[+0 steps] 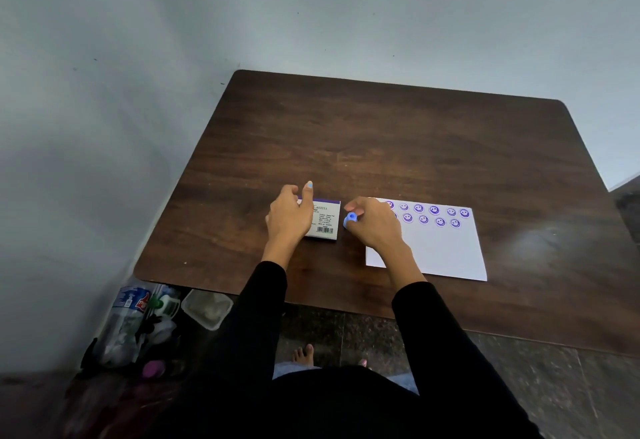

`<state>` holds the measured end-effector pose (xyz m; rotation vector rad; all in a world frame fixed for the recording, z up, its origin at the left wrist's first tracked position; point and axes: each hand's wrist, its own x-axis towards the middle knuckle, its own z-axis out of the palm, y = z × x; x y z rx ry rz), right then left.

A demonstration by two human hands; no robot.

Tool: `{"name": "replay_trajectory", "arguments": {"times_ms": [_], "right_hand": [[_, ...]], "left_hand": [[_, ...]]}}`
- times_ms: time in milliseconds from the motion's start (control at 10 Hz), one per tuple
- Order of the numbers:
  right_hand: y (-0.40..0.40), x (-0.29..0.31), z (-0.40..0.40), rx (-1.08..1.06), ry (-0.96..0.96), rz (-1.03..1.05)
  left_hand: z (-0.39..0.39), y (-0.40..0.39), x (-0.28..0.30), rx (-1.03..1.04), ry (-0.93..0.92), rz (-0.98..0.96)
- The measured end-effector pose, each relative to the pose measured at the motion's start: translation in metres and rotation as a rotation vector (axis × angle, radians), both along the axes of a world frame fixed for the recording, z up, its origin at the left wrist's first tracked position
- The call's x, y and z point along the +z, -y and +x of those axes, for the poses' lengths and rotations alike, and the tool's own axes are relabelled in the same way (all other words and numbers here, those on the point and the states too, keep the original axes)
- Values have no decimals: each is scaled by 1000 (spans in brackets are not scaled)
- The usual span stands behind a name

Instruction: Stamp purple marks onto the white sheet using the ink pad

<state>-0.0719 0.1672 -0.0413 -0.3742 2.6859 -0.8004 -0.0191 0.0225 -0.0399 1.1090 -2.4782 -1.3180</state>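
A white sheet (440, 251) lies on the dark wooden table (381, 140), right of centre. Two rows of purple smiley marks (429, 215) run along its far edge. My right hand (372, 222) hovers at the sheet's left edge and is shut on a small blue stamp (350, 219), which points left toward the ink pad box. The white and purple ink pad box (325, 222) lies closed, left of the sheet. My left hand (291, 215) rests on the box's left side, thumb raised, fingers curled over its edge.
The table stands against a grey wall (311, 15). On the floor at the left lies a pile of plastic bottles (131, 320) and a white container (207, 307). My bare feet (304, 353) show below the table's near edge.
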Motion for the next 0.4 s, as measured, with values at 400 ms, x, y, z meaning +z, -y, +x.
{"name": "replay_trajectory", "arguments": {"times_ms": [400], "right_hand": [[-15,-24,14,-389,-293,-157]], "left_hand": [[7,-44,-7,-11,-212,-246]]}}
